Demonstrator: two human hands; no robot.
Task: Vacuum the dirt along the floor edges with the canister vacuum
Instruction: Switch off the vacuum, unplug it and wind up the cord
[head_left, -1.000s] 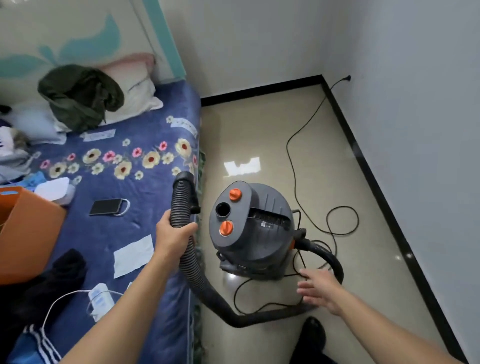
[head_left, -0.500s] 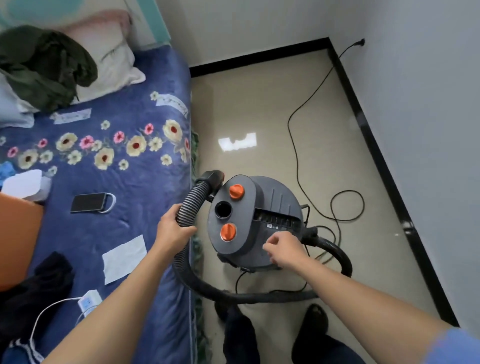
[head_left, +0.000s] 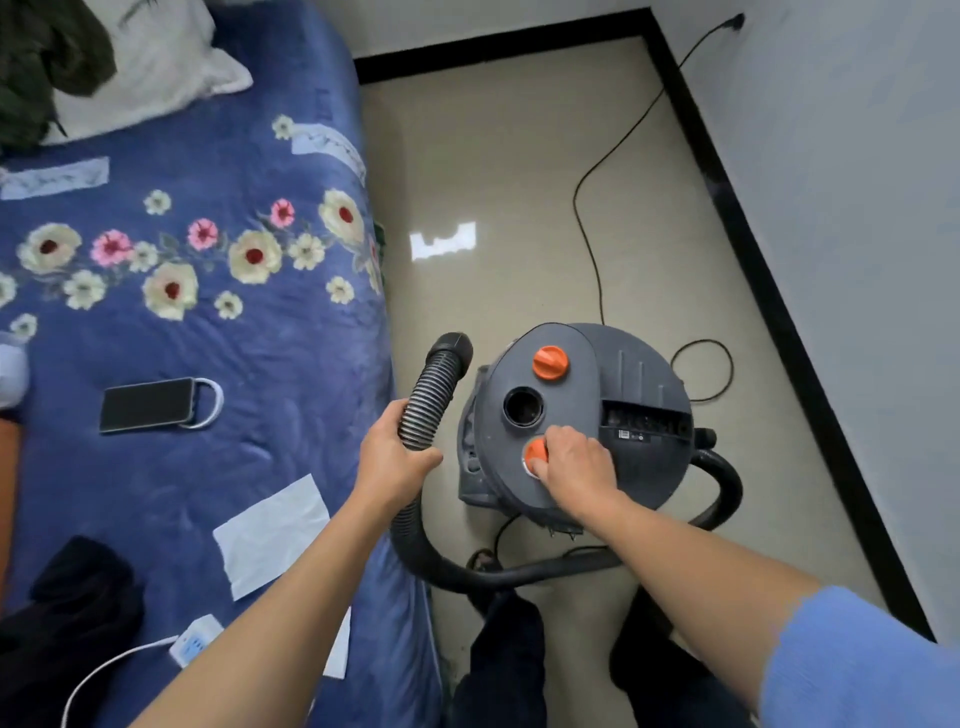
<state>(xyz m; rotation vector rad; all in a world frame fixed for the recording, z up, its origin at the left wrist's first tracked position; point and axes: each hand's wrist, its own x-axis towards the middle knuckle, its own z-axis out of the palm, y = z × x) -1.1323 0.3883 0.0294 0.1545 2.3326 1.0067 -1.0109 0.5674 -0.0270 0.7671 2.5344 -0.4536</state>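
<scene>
Canister vacuum (head_left: 613, 395): dark grey, drum-shaped body standing on the beige floor (head_left: 493, 156), between the bed (head_left: 234, 338) on the left and the white wall on the right, just beyond the person's feet. Its flat top panel carries two orange knobs and one open round port (head_left: 523, 407) between them. The far knob (head_left: 550, 362) is fully visible. The near knob (head_left: 535, 453) is partly covered. A recessed dark slot with a small label sits on the right half of the lid.

Right hand (head_left: 571, 467): on the near knob, fingers curled over it and thumb against its near edge, pinching it.

Left hand (head_left: 395, 462): clamped round the ribbed black hose (head_left: 431, 395), a short way below the hose's smooth open cuff. The cuff points up and away, close beside the canister's left side and not in the port. Below the hand the hose drops along the bed edge, loops across the floor near the feet and rises to a fitting on the canister's right side.

Power cord (head_left: 587, 208): black, running from the far right wall down across the floor, with a loose loop to the right of the canister.

A black baseboard (head_left: 753, 260) lines the floor edge along the right and far walls. On the blue flowered bedspread lie a dark phone (head_left: 148, 404) and a white paper sheet (head_left: 270, 535), both well left of the canister.
</scene>
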